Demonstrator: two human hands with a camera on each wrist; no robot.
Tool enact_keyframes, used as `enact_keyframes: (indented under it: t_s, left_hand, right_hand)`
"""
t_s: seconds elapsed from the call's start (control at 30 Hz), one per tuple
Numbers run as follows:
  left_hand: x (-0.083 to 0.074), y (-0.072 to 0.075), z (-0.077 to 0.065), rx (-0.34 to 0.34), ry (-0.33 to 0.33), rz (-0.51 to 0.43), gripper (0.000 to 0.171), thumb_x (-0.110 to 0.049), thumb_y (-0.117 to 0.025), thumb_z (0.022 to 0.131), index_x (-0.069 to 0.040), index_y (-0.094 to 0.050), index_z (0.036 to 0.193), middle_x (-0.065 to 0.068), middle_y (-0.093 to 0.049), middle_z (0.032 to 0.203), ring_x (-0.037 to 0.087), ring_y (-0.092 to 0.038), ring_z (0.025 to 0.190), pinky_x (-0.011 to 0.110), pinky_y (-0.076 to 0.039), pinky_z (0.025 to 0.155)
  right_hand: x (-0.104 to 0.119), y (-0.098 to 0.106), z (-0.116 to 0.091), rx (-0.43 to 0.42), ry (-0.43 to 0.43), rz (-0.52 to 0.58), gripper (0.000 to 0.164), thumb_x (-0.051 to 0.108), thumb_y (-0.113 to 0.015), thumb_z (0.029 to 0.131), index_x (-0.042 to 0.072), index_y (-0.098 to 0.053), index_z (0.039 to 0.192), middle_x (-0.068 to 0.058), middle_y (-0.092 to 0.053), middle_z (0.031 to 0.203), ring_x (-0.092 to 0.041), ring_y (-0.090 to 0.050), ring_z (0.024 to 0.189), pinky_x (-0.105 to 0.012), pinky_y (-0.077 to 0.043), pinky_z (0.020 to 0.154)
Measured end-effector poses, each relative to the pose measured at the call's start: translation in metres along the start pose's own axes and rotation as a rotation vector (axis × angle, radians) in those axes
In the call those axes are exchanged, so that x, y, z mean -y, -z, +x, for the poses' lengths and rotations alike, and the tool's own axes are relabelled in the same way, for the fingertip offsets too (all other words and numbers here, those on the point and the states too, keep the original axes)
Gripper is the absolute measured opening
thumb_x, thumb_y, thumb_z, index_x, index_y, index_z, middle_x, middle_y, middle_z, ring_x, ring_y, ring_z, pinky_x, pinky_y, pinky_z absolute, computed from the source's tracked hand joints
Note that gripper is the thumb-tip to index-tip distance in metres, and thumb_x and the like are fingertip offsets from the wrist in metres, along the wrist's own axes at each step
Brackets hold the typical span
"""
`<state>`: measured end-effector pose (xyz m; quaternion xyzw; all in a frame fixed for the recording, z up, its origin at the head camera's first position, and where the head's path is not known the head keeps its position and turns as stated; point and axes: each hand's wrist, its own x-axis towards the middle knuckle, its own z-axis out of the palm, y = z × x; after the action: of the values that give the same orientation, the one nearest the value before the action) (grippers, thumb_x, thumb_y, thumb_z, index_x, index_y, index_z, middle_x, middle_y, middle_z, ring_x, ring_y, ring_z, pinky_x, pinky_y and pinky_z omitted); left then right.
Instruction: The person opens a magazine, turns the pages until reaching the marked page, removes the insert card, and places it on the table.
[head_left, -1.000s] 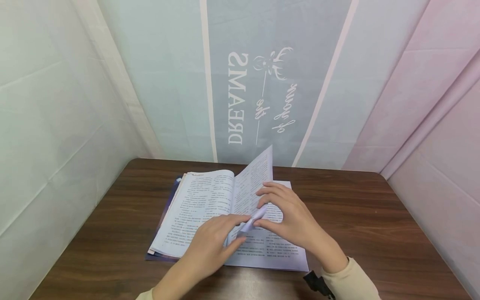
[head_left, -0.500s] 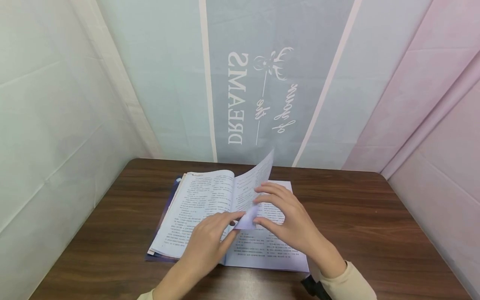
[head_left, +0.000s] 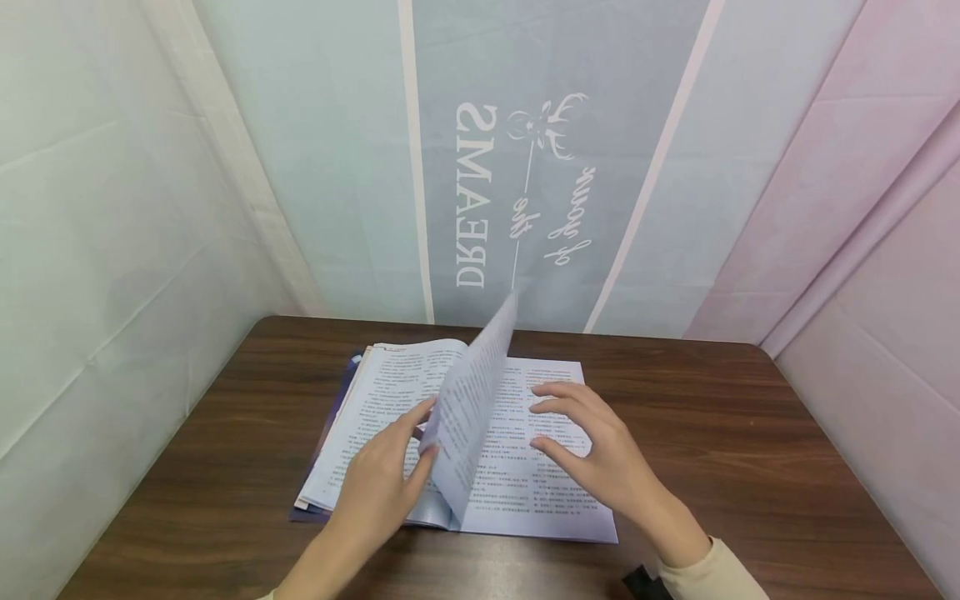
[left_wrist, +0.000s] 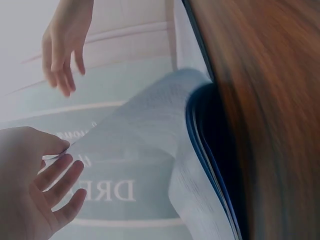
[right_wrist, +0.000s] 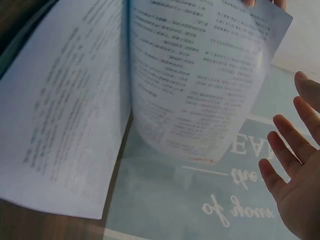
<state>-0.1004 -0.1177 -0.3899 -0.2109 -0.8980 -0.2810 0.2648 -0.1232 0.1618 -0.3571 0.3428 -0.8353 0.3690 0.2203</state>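
Note:
An open book (head_left: 525,500) with printed pages lies on the table. One page (head_left: 472,408) stands raised from the spine, its free edge bent to the left. My left hand (head_left: 382,471) pinches that page between thumb and fingers over the book's left side; the left wrist view shows the pinched corner by the thumb (left_wrist: 55,145). Over the right-hand page hovers my right hand (head_left: 600,450), fingers spread and loosely bent, holding nothing. In the right wrist view the right hand (right_wrist: 300,170) is apart from the lifted page (right_wrist: 190,80).
The dark wooden table (head_left: 750,450) carries the book near its middle. A printed curtain (head_left: 540,208) hangs behind the table's back edge, with pale cloth walls on both sides. A black strap piece (head_left: 645,583) shows by the right sleeve (head_left: 712,575).
The raised page has swung from right to left with my left hand. My right hand, earlier by the page's corner, is now apart from it and slightly farther right.

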Motion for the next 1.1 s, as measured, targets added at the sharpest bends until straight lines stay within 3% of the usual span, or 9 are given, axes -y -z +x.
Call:
enact_keyframes:
  t_s: [0.17,0.43,0.53,0.73,0.93,1.1]
  left_hand:
    - [0.013,0.004,-0.008,0.045,0.086,0.04,0.074,-0.007,-0.082,0.08,-0.011,-0.046,0.145,0.007,-0.068,0.119,0.017,-0.067,0.093,0.036,-0.055,0.071]
    - [0.032,0.011,-0.016,0.142,0.18,0.085,0.084,-0.006,-0.084,0.078,-0.007,-0.038,0.149,0.015,-0.063,0.127,0.024,-0.066,0.099,0.039,-0.056,0.072]
    - [0.039,0.013,-0.019,0.168,0.208,0.094,0.086,-0.007,-0.084,0.077,-0.006,-0.037,0.15,0.018,-0.063,0.128,0.028,-0.066,0.101,0.044,-0.057,0.075]
    - [0.05,0.015,-0.024,0.226,0.261,0.136,0.094,-0.008,-0.086,0.075,-0.005,-0.033,0.151,0.022,-0.06,0.129,0.035,-0.065,0.105,0.05,-0.057,0.076]
    - [0.065,0.02,-0.03,0.29,0.28,0.149,0.094,-0.011,-0.088,0.073,-0.001,-0.034,0.15,0.025,-0.056,0.134,0.041,-0.06,0.115,0.055,-0.055,0.081]
    - [0.077,0.025,-0.034,0.334,0.323,0.149,0.088,-0.015,-0.087,0.075,0.003,-0.039,0.146,0.026,-0.061,0.127,0.041,-0.063,0.107,0.054,-0.056,0.076]
  right_hand:
    - [-0.01,0.004,-0.014,0.06,-0.054,-0.056,0.038,0.011,-0.083,0.079,0.015,-0.067,0.114,-0.003,-0.061,0.131,-0.022,-0.052,0.126,-0.023,-0.033,0.111]
    - [-0.027,0.011,-0.035,0.093,-0.045,-0.157,0.042,0.009,-0.085,0.074,0.017,-0.068,0.111,-0.001,-0.063,0.126,-0.023,-0.056,0.118,-0.013,-0.031,0.107]
    - [-0.032,0.012,-0.043,0.118,-0.062,-0.198,0.041,0.011,-0.086,0.074,0.018,-0.069,0.11,0.001,-0.063,0.124,-0.022,-0.058,0.116,-0.019,-0.038,0.103]
    - [-0.043,0.014,-0.057,0.21,-0.091,-0.271,0.039,0.016,-0.088,0.073,0.017,-0.07,0.107,0.001,-0.064,0.123,-0.021,-0.06,0.114,-0.045,-0.051,0.092]
    - [-0.053,0.017,-0.072,0.294,-0.112,-0.303,0.041,0.017,-0.089,0.072,0.018,-0.07,0.108,0.0,-0.064,0.122,-0.021,-0.061,0.112,-0.046,-0.052,0.091]
    - [-0.058,0.021,-0.081,0.365,-0.182,-0.29,0.04,0.018,-0.087,0.075,0.018,-0.07,0.11,0.0,-0.064,0.123,-0.022,-0.06,0.114,-0.048,-0.052,0.092]
